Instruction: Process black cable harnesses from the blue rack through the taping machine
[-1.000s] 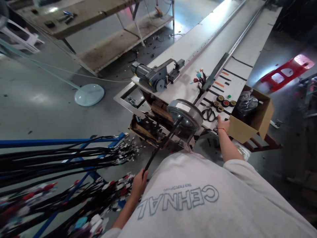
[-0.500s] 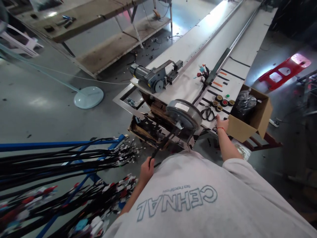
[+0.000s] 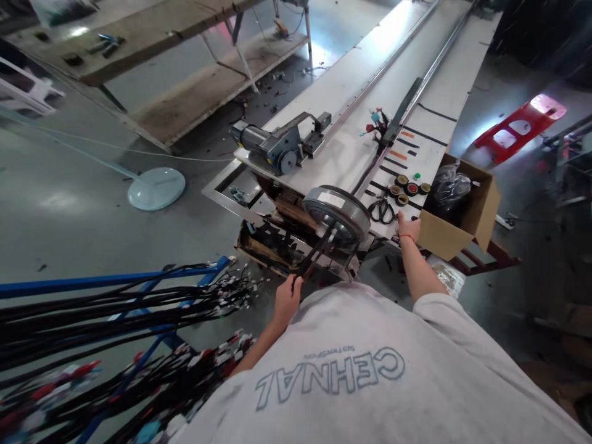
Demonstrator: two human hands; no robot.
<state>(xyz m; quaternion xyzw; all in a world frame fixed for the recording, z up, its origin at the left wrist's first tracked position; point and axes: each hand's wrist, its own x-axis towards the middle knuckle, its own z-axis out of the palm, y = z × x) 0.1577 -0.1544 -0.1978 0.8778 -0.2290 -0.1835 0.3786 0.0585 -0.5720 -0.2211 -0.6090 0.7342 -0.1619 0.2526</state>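
Observation:
My left hand (image 3: pixel 287 299) is closed round a black cable bundle (image 3: pixel 311 262), low in front of the shirt. From there the bundle rises to the hub of a grey wheel-shaped taping machine (image 3: pixel 340 213) at the table's near end. Beyond the wheel, a dark cable length (image 3: pixel 367 171) runs along the table to a cluster of coloured connectors (image 3: pixel 377 121). At the near right corner of the white table (image 3: pixel 345 148), my right hand (image 3: pixel 409 228) is closed on the edge; its fingers are partly hidden. Black-handled scissors (image 3: pixel 382 211) lie just left of it.
Several tape rolls (image 3: pixel 412 189) lie beside black and orange strips. Right of the table stands a cardboard box (image 3: pixel 456 231) with a plastic bag inside. A motor unit (image 3: pixel 266 145) sits on the table's left. Many harnesses hang over a blue rack (image 3: pixel 185 290). A red stool (image 3: pixel 520 126) is farther right.
My left hand has moved up and right, closer to the wheel, still holding the cable bundle. My right hand stays at the table corner. The whole view has shifted slightly.

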